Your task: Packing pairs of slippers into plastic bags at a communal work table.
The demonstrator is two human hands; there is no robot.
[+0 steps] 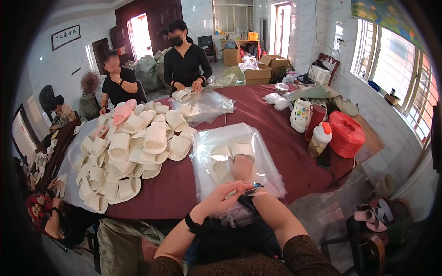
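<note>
A pair of cream slippers lies inside a clear plastic bag point(262, 172) in front of me, on a stack of similar bags. My right hand point(242, 169) reaches into this bag and grips the right-hand slipper point(242, 149), its fingertips hidden at the strap. The left-hand slipper point(221, 165) rests beside it under the film. My left hand point(230, 191) crosses over my right wrist, fingers closed on the bag's mouth at the near edge. Glare on the film hides some of the detail.
A large heap of cream slippers point(133, 147), with a few pink ones point(123, 112), covers the table's left. Co-workers sit and stand around it; one across from me handles slippers point(182, 95). At right are a bottle point(321, 137), red twine point(346, 133) and a phone point(324, 159).
</note>
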